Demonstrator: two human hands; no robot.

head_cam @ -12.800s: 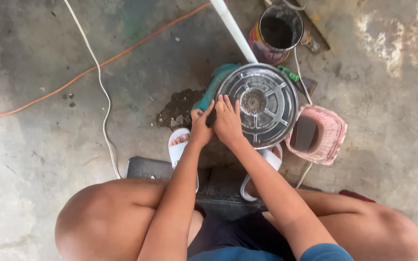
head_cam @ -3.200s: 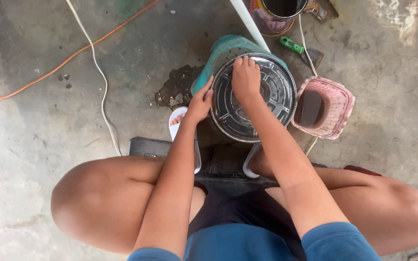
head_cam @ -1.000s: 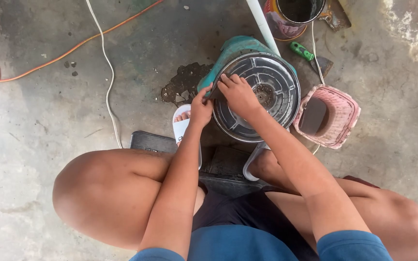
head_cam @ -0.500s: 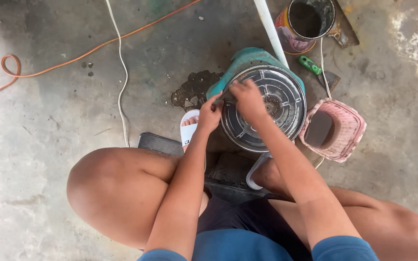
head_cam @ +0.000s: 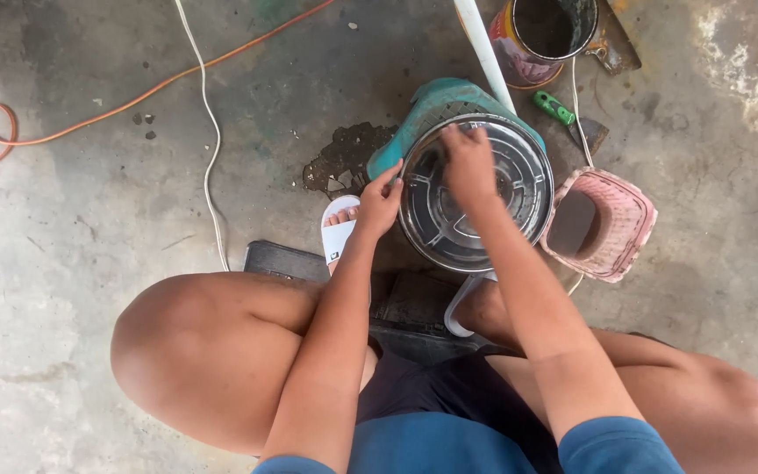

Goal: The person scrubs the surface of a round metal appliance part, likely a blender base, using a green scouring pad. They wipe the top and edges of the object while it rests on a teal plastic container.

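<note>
left hand (head_cam: pixel 381 200) fingers grasping metal cover (head_cam: pixel 475 195) rim | right hand (head_cam: pixel 470 163) fingers released, flat on cover

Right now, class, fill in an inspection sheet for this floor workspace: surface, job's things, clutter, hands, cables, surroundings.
Surface: bare concrete floor, with a dark stain beside the work.
Job's things: round metal disc with ribs, lying on a teal housing.
Clutter: pink basket, rusty can, green-handled screwdriver, white pipe.
Hands: left hand at the disc's left rim; right hand flat on top of it.
Cables: orange cable and white cable run loose over the floor.
Surroundings: nothing seen beyond the person's knees and a white sandal.
</note>
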